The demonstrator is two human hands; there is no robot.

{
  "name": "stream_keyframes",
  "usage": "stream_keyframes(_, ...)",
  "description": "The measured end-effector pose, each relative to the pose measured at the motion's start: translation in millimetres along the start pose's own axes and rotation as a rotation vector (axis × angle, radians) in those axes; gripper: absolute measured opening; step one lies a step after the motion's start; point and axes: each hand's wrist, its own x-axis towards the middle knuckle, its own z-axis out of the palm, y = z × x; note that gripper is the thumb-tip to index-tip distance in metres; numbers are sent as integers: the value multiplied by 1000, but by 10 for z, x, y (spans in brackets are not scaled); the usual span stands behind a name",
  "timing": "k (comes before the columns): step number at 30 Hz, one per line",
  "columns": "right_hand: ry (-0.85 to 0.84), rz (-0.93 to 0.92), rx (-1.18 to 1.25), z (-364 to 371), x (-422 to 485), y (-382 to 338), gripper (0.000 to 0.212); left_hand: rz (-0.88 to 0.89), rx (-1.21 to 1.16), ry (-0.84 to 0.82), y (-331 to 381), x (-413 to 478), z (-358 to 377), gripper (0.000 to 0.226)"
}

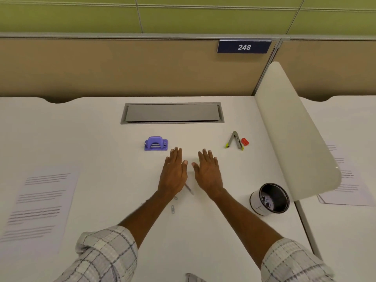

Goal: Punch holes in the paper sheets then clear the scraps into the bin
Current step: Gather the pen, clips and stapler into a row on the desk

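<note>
With both hands flat, open and empty on the worktop [203, 231], the purple hole punch [156, 143] sits just beyond the left hand [173, 173] (right hand [208, 174] farther), long axis crosswise.

Desk [101, 139] centre bare between purple punch [156, 143] and staple remover [234, 140]. Toward the right edge, the bin [269, 199] stands just beside the white divider [293, 127], narrowing passage. Paper sheets [38, 204] cover the left edge; paper clips [173, 209] lie near the front.
</note>
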Motion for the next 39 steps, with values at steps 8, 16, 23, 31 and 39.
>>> stream_keyframes(8, -2, -72, 1, 349, -501, -463, 52, -60, 28, 25, -757, -666, -257, 62)
stream_keyframes(16, 40, -103, 45, 537, -809, -582, 47, 5, 23, 51, -1296, -1302, -374, 62)
stream_keyframes(23, 49, -62, 79, 577, -993, -607, 43, 257, 167, 10, -1484, -1754, -205, 69)
stream_keyframes(31, 89, -24, 37, 542, -1080, -614, 35, 308, 114, 107, -1503, -1867, -202, 30)
stream_keyframes(39, 107, -22, 89, 515, -1057, -522, 31, 207, -65, 140, -1454, -1677, -301, 25)
